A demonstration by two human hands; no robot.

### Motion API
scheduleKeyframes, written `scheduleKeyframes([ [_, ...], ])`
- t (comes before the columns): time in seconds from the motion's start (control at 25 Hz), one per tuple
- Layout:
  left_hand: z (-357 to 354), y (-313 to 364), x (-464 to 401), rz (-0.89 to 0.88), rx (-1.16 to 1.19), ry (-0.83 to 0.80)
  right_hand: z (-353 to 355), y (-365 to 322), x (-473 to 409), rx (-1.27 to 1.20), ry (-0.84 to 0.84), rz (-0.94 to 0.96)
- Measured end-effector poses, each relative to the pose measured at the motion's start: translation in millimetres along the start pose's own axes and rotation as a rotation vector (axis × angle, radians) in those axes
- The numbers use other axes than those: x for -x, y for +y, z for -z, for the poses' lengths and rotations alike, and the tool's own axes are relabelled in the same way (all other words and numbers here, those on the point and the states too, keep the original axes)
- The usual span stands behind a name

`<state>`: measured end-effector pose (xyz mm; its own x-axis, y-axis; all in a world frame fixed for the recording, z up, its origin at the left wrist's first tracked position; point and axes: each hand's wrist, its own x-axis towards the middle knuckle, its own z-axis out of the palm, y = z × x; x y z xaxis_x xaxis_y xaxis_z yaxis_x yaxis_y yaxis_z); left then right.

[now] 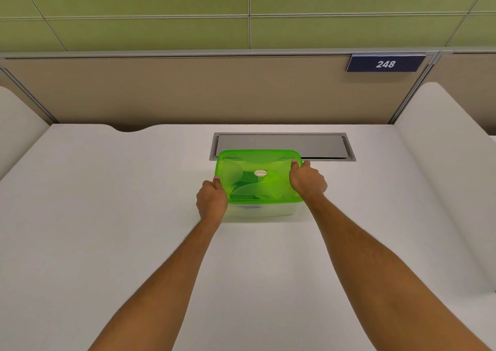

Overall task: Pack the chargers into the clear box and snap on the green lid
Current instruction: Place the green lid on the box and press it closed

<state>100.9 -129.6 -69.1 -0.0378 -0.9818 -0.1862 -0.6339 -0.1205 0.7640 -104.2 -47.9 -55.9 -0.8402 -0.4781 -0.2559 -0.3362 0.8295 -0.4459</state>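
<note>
1. The box [261, 211] sat on the desk [107, 216] just past frame centre, at about 12 o'clock from the person, clear walls showing only below the lid.
2. The lid [257, 176], translucent green, lay flat on top of the box and covered the whole opening; whether it was fully snapped down could not be told.
3. A small round sticker [260, 173] sat near the middle of the lid.
4. The left hand [212, 200] gripped the lid's 8 o'clock corner, fingers curled closed around the rim, thumb on top of the edge.
5. The right hand [307, 180] gripped the lid's 3 o'clock edge, fingers wrapped down over the side, thumb pressed on top near the 2 o'clock corner.
6. Both forearms were bare and stretched out from the bottom of the frame, well apart, converging on the box.
7. Dark green shapes showed through the lid inside the box; too blurred to tell them as chargers.
8. A pale label showed through the box's near wall, text unreadable.
9. A grey cable hatch [308, 145] was set into the desk at 12 o'clock from the box; the lid's far edge overlapped it in view.
10. A tan partition [188, 90] stood behind the desk, with a blue plate [385, 63] reading 248 at 1 o'clock.
11. White side dividers [442, 149] flanked the desk at 3 and 9 o'clock.
12. A green tiled wall [134, 1] rose above the partition.
</note>
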Motion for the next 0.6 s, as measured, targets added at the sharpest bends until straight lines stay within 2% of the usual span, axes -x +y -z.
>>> scheduleKeyframes([
  [0.16,5,2,2,0.023,0.000,-0.053,0,0,4,-0.003,-0.009,-0.010],
  [0.6,-1,-12,4,-0.040,-0.004,-0.004,-3,9,11,-0.100,0.029,-0.048],
])
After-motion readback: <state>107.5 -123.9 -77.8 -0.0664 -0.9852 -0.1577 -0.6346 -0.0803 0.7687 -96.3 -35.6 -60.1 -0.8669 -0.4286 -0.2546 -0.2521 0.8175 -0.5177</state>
